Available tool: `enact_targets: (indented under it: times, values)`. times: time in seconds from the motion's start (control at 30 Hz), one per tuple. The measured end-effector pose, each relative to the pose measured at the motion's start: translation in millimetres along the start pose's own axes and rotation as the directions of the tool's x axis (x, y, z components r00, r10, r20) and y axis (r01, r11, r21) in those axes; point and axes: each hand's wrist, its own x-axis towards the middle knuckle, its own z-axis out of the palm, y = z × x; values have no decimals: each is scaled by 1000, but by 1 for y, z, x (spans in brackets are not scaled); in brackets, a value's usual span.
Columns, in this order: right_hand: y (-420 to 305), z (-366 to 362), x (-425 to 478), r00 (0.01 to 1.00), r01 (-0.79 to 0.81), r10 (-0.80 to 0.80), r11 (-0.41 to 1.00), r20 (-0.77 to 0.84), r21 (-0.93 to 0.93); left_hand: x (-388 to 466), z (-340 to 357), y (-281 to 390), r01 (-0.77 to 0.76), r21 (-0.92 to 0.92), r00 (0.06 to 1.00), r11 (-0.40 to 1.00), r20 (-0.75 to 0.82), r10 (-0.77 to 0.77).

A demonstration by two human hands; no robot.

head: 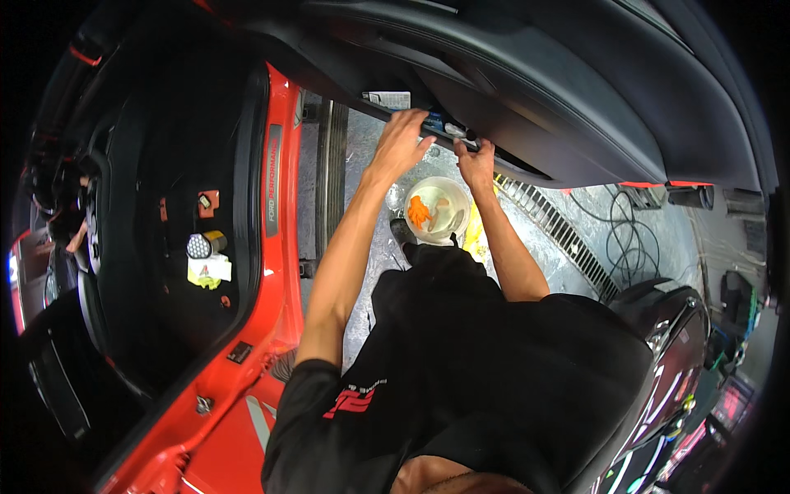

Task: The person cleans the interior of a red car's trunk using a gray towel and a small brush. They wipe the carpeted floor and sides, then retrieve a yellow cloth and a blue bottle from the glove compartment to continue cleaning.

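Observation:
The black inner panel of a car door [524, 99] spans the top of the view, with a storage pocket along its lower edge. My left hand [402, 142] rests on the pocket's rim, its fingertips bent over the edge. To its right, my right hand [476, 162] has its fingers at the same rim, partly inside the pocket. Between the hands the pocket holds a blue item [434, 120] and a crumpled whitish item [455, 130]. A printed booklet or paper [387, 99] lies farther left in it. Whether either hand grips anything besides the rim cannot be told.
Below the hands stands a bucket [453, 223] with liquid and an orange cloth or glove [418, 212]. A floor grate [555, 234] and coiled black hose [626, 241] lie to the right. At left are the red door sill [284, 179] and a lamp [200, 246] on the cabin floor. Another person's arm [78, 237] shows far left.

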Motion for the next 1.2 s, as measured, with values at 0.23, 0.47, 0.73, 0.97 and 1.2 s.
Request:
enact_targets:
  times: [0.23,0.47,0.73,0.97,1.2]
  values:
    - [-24,15,-1,966,-239,202,936,162,258,87,52,-45,-17,-90,825,996,561,65]
    - [-33,24,-14,988,-132,86,899,126,417,88,56,-75,-78,-327,838,942,490,239]
    - [-79,55,-21,986,-168,169,967,12,191,68,34,-90,178,-485,941,856,337,-4]
    - [-103,76,-40,974,-11,-53,960,-221,-279,66,27,-101,-53,-578,957,815,203,207]
    - [-77,81,-27,947,100,-144,982,-286,-163,81,25,-94,-165,-354,830,921,454,324]
